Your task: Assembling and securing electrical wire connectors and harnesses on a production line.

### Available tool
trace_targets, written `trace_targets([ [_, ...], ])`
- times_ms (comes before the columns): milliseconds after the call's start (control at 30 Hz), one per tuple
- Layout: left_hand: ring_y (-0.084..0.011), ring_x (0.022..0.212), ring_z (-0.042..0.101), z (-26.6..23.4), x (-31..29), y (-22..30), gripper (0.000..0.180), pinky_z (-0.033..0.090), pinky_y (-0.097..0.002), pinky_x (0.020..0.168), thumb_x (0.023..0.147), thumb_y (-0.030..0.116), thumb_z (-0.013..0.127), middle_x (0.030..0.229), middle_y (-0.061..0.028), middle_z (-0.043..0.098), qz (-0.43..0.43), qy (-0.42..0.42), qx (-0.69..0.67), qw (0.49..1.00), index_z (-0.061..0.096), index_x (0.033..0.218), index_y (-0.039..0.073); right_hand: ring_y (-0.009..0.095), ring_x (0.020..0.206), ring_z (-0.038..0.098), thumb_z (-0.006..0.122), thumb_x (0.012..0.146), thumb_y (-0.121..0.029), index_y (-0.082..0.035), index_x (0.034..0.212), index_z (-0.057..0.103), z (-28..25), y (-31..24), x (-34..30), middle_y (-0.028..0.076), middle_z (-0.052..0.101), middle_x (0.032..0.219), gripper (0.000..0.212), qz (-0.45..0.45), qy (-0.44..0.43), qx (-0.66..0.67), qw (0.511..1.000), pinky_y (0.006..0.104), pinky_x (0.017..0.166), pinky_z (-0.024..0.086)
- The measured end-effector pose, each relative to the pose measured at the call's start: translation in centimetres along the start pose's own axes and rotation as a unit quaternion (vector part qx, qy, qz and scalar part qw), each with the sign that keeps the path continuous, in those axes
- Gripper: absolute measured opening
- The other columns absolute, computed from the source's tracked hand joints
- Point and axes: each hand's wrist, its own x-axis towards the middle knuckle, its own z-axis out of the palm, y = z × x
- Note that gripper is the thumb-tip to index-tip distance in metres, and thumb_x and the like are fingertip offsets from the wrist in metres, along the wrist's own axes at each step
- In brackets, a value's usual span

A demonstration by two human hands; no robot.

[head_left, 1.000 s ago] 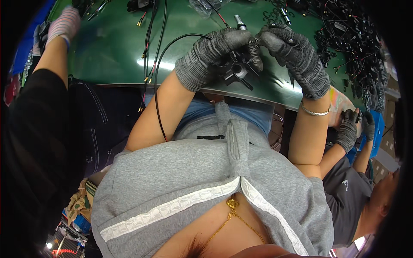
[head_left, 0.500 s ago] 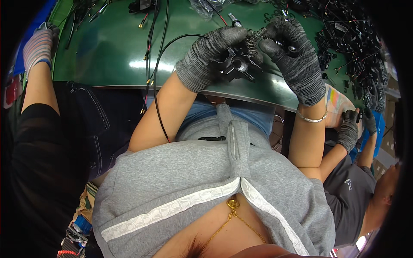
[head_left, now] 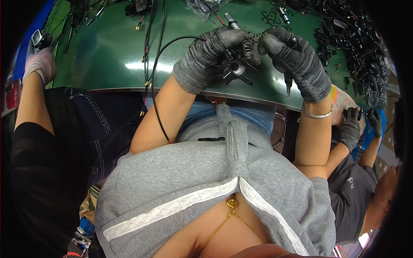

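My left hand, in a grey knit glove, is closed around a black part with prongs and a round metal-rimmed hole. A black cable runs to this hand, and a silver threaded pin sticks up beyond its fingers. A metal coil spring hangs by the left fingertips. My right hand, gloved alike, pinches the spring's stretched end between thumb and forefinger. Out from under the right palm points a dark, slim pointed tool; its handle is hidden.
Several small black rings and a silver pin lie on the green table. Black cabled parts are heaped at right. Long cables hang over the near edge. A co-worker's gloved hand is at left, another's at right.
My right hand has turned and shifted slightly down and right, so the pointed tool now shows below its palm. My left hand stays nearly still. The left co-worker's hand has raised a small device.
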Motion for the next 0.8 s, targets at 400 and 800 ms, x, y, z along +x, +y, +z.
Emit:
trace_targets([
  [400, -0.0276, 0.069, 0.069, -0.7, -0.3, 0.0, 0.037, 0.061, -0.0381, 0.058, 0.090, 0.033, 0.062, 0.088, -0.0196, 0.068, -0.005, 0.026, -0.015, 1.000, 0.063, 0.099, -0.002, 0.013, 0.079, 0.064, 0.075, 0.083, -0.025, -0.008, 0.112, 0.065, 2.5, 1.9, 0.5, 0.006, 0.067, 0.091, 0.035, -0.232, 0.168, -0.001, 0.958, 0.0260, 0.070, 0.055],
  [800, -0.0232, 0.071, 0.068, -0.1, -0.2, -0.1, 0.035, 0.057, -0.0344, 0.061, 0.090, 0.033, 0.063, 0.087, -0.0172, 0.069, -0.009, 0.033, -0.004, 0.999, 0.064, 0.097, -0.002, 0.008, 0.083, 0.059, 0.071, 0.087, -0.022, -0.005, 0.101, 0.067, 2.2, 0.9, 0.3, 0.004, 0.061, 0.097, 0.023, -0.336, 0.226, -0.138, 0.904, 0.0239, 0.071, 0.050],
])
